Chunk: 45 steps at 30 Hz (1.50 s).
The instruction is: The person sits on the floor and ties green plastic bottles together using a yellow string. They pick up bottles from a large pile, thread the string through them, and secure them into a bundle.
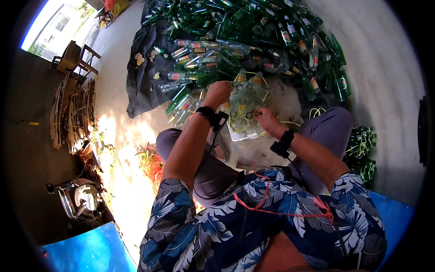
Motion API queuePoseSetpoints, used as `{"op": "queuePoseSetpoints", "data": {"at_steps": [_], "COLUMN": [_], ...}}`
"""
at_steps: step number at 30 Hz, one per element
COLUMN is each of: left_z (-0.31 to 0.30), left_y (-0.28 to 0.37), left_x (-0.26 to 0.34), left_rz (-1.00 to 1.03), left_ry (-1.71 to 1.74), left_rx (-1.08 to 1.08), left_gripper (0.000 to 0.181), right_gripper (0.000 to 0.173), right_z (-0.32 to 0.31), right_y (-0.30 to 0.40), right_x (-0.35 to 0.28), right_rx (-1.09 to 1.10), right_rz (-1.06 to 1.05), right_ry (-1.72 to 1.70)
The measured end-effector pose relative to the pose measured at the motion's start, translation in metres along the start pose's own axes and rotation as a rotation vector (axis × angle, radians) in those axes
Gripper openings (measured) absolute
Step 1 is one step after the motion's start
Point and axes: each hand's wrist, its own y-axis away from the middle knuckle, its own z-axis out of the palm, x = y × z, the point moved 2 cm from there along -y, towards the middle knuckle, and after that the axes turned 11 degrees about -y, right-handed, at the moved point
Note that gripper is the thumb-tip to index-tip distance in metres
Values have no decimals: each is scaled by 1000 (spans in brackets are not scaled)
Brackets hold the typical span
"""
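A cluster of upright clear glass bottles (249,93) stands on a white base (245,135) on the floor between my knees. Pale yellow plastic strapping (249,72) runs around the bottle necks. At the cluster's far left edge is my left hand (219,92), its fingers curled by a bottle neck; what they grip is hidden. My right hand (269,119) pinches the strapping beside a near-right bottle mouth. A loose strap end (290,123) trails right from below that hand. Both wrists wear black bands with small devices.
Green and clear bottles (272,30) lie heaped beyond, partly on a black sheet (146,71). Loose bottles (185,105) lie left of the cluster. Strapped green bottles (362,153) stand by my right knee. Orange strapping (151,166), flattened cardboard (73,115) and a wooden chair (76,57) are leftward.
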Motion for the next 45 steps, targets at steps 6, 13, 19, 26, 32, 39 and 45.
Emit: {"op": "queuePoseSetpoints", "data": {"at_steps": [6, 13, 19, 26, 32, 39, 45], "left_z": [-21, -31, -11, 6, 21, 28, 28], "left_y": [19, 51, 52, 53, 50, 46, 36], "left_x": [23, 103, 120, 120, 119, 118, 120], "left_rz": [-245, 179, 195, 195, 87, -37, -67], "left_ry": [-268, 104, -98, -190, -88, 70, 71], "left_rx": [6, -24, -176, -164, -309, -318, -429], "left_gripper": [17, 26, 28, 24, 24, 24, 26], "right_gripper": [15, 10, 8, 18, 23, 23, 26], "right_z": [-7, -19, -28, -46, -42, -45, -43], "right_y": [-2, -18, -15, -18, -22, -21, -31], "right_x": [-15, 13, -1, 18, 13, 13, 33], "right_rx": [-30, -73, -164, -186, -178, -195, -162], "right_rz": [-158, -316, -356, -388, -169, -141, -103], "right_ry": [290, 458, 476, 512, 492, 554, 530]}}
